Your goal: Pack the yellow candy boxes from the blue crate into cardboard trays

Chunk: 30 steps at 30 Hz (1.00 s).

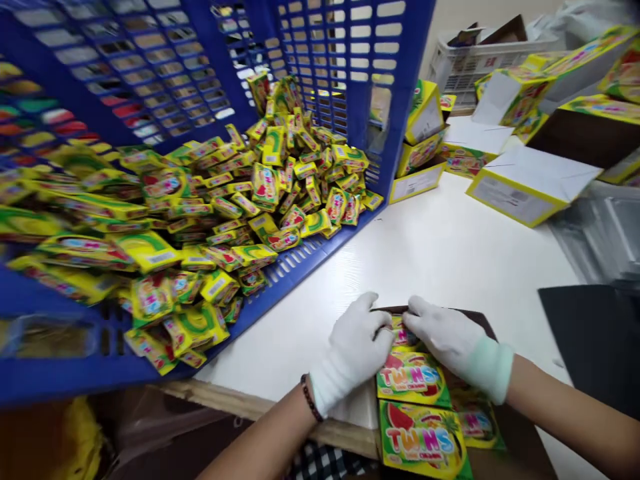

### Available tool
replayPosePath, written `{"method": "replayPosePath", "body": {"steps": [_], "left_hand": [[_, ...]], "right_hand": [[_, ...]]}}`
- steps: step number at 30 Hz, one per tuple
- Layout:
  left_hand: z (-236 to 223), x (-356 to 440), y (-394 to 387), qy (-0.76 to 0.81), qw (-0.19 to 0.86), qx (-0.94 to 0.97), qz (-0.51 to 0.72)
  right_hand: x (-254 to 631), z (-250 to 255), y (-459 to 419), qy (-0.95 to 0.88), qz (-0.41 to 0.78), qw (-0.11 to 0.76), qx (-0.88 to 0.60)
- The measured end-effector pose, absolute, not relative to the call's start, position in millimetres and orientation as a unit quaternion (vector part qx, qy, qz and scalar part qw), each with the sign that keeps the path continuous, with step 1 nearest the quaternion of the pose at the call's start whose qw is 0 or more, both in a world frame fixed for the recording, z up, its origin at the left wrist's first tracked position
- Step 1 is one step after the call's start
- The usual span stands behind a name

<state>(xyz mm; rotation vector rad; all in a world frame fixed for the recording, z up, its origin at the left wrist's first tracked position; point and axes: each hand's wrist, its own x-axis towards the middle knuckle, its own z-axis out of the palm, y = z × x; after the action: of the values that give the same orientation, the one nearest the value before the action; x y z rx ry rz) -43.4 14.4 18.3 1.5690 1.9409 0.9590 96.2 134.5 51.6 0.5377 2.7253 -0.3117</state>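
My left hand (350, 353), in a white knit glove, has its fingers bent round the left side of a small yellow-green box (399, 335). From the other side my right hand (445, 337), gloved too, closes on the same box, hiding part of it. Nearer to me, two small boxes printed "TWINS" lie in line with it, a middle box (413, 379) and a front box (423, 440). Another small box (477, 423) sits lower to their right, partly under my right wrist. Dark brown card (520, 443) lies beneath and beside them.
A blue slatted crate (320, 257) lies tipped on the left, with a heap of small boxes (265, 183) spilling toward its open side. Larger open cartons (530, 183) stand at the back right of the white table (425, 247). A black sheet (590, 340) and clear plastic trays (607, 230) lie right.
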Motion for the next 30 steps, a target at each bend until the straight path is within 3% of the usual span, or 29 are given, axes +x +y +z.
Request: {"method": "replayPosePath", "body": {"steps": [3,6,10,13,17,19,22,24,27,30], "left_hand": [[33.4,-61.2,14.2,0.702,0.199,0.611,0.306],[56.3,-110.4,9.6,0.73,0.074,0.61,0.298],[85.5,-211.2,-4.7,0.841,-0.099,0.529,0.057],[98.3,-258.0,-12.8,0.873,-0.089,0.479,-0.023],[103.5,-226.2,-6.3,0.87,-0.07,0.471,0.126],[102.8,-179.8,2.2,0.812,0.042,0.504,0.29],[93.5,-112.0,15.6,0.69,0.269,0.539,0.402],[80.3,-85.0,20.4,0.658,0.324,0.497,0.463],[55.4,-69.3,14.4,0.663,0.284,0.434,0.54],[35.5,-57.7,-2.5,0.647,0.2,0.524,0.517]], "right_hand": [[96.9,47.5,137.5,0.965,-0.123,0.178,0.151],[102.5,37.0,139.5,0.972,-0.155,0.142,0.108],[108.2,29.1,143.7,0.96,-0.221,0.112,0.128],[108.2,38.6,149.4,0.942,-0.3,0.087,0.121],[104.2,62.6,154.1,0.907,-0.369,-0.125,0.159],[102.1,73.0,153.1,0.868,-0.407,-0.183,0.22],[106.3,81.9,151.1,0.852,-0.437,-0.164,0.238],[115.7,81.7,152.1,0.858,-0.419,-0.159,0.249],[130.6,72.2,154.6,0.857,-0.404,-0.113,0.299],[131.5,55.6,149.4,0.85,-0.413,-0.041,0.325]]}}
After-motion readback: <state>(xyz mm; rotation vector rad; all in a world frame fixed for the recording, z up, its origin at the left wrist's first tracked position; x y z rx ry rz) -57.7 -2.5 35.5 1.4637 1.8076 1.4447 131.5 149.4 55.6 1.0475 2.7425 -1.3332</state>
